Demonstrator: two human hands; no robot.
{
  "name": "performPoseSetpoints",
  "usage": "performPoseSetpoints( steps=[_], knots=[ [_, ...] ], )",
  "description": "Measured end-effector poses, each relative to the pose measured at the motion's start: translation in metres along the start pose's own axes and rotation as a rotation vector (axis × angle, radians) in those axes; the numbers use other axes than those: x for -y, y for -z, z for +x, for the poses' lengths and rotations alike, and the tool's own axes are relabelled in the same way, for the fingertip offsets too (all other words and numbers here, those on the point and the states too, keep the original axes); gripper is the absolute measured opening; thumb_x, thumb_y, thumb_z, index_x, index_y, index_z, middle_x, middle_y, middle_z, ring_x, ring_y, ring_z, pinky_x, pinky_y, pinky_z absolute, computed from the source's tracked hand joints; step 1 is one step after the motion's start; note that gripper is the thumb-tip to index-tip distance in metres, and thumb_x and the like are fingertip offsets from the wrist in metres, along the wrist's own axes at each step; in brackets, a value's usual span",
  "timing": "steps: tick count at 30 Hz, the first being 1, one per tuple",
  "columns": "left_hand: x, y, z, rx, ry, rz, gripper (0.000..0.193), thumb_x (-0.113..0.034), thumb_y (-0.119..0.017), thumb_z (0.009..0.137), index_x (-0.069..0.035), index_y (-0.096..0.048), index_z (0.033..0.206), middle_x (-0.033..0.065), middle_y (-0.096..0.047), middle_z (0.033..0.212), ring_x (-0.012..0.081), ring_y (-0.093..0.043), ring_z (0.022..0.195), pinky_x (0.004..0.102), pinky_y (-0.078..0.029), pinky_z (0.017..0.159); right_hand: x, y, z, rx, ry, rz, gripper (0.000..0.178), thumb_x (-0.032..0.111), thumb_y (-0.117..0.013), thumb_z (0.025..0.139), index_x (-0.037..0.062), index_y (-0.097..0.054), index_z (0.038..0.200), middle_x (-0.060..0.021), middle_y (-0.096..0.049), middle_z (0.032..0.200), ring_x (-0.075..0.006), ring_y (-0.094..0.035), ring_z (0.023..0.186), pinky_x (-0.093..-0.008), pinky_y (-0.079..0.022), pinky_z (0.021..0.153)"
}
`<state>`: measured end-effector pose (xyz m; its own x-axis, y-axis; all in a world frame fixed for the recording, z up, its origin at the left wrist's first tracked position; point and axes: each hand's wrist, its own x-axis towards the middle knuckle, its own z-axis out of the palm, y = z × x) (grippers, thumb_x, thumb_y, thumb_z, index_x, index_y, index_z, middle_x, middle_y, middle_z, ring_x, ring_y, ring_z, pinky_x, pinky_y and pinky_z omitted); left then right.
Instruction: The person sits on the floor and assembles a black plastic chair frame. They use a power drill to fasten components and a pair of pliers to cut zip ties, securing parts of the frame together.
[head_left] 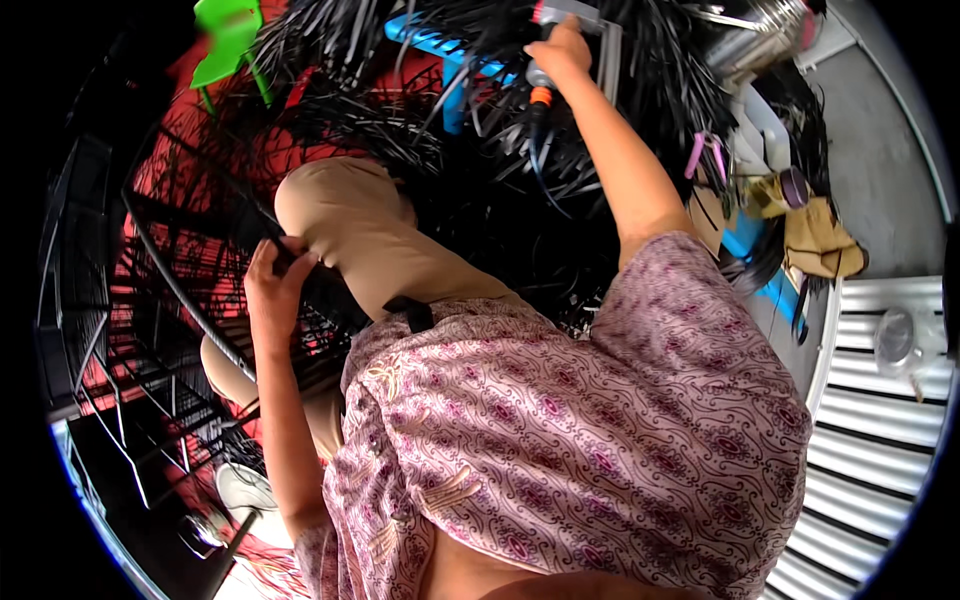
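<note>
My right hand point(563, 52), at the far right, is wrapped round the handle of a grey and red air staple gun point(575, 12). An orange fitting point(541, 96) sits at the handle's lower end, with a thin blue hose point(537, 165) trailing from it. Under and around the gun lies a heap of flat black plastic strips point(665, 70). Beside my knee, my left hand point(272, 295) pinches a dark strand or rod point(266, 222) against a black wire frame point(165, 262). Its fingertips are closed, and exactly what they grip is hard to make out among the black lines.
A blue stool point(425, 38) stands amid the strips, with a green chair point(228, 45) at the far left. On the right are pink-handled scissors point(706, 155), a tan cloth or glove point(825, 240) and a clear cup point(897, 338) on ribbed metal point(870, 420).
</note>
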<state>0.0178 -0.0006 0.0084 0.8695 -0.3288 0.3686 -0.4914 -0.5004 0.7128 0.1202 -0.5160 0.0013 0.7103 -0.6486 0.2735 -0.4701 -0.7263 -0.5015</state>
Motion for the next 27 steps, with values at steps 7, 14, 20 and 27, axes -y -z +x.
performPoseSetpoints(
  steps=[7, 14, 20, 27],
  knots=[
    [-0.02, -0.021, -0.028, 0.003, 0.127, -0.011, 0.016, -0.002, -0.076, 0.081, 0.001, -0.067, 0.094, 0.0072, -0.06, 0.081, 0.0176, -0.058, 0.071, 0.0297, -0.048, 0.068, -0.013, 0.066, -0.052, -0.102, 0.066, 0.041, 0.059, 0.044, -0.072, 0.084, 0.0028, -0.061, 0.125, -0.0219, -0.068, 0.119, -0.0378, -0.066, 0.112, -0.0475, -0.051, 0.098],
    [-0.013, -0.005, -0.024, 0.012, 0.302, -0.195, 0.017, -0.014, -0.074, 0.088, 0.001, -0.066, 0.088, 0.0005, -0.057, 0.075, 0.0099, -0.054, 0.07, 0.0264, -0.046, 0.067, -0.226, 0.173, -0.049, -0.314, 0.031, -0.599, 0.051, 0.046, -0.07, 0.086, 0.0031, -0.071, 0.115, -0.0224, -0.071, 0.114, -0.0402, -0.068, 0.104, -0.0512, -0.054, 0.088],
    [0.002, -0.001, -0.033, 0.001, 0.455, -0.48, 0.028, -0.027, -0.065, 0.099, -0.001, -0.076, 0.103, -0.0037, -0.062, 0.08, 0.0058, -0.055, 0.077, 0.0227, -0.044, 0.077, -0.303, 0.176, -0.054, 0.178, -0.209, -0.5, 0.048, 0.044, -0.056, 0.094, -0.0003, -0.069, 0.106, -0.014, -0.076, 0.092, -0.0372, -0.07, 0.098, -0.047, -0.05, 0.092],
    [-0.001, -0.002, -0.031, -0.053, 0.459, -0.55, 0.031, -0.031, -0.066, 0.099, -0.002, -0.077, 0.104, -0.0037, -0.062, 0.079, 0.0053, -0.054, 0.077, 0.0219, -0.043, 0.078, -0.31, 0.186, -0.043, -0.258, -0.225, -0.847, 0.042, 0.032, -0.05, 0.096, 0.0015, -0.059, 0.123, -0.0254, -0.072, 0.111, -0.0468, -0.07, 0.099, -0.0551, -0.054, 0.09]
  ],
)
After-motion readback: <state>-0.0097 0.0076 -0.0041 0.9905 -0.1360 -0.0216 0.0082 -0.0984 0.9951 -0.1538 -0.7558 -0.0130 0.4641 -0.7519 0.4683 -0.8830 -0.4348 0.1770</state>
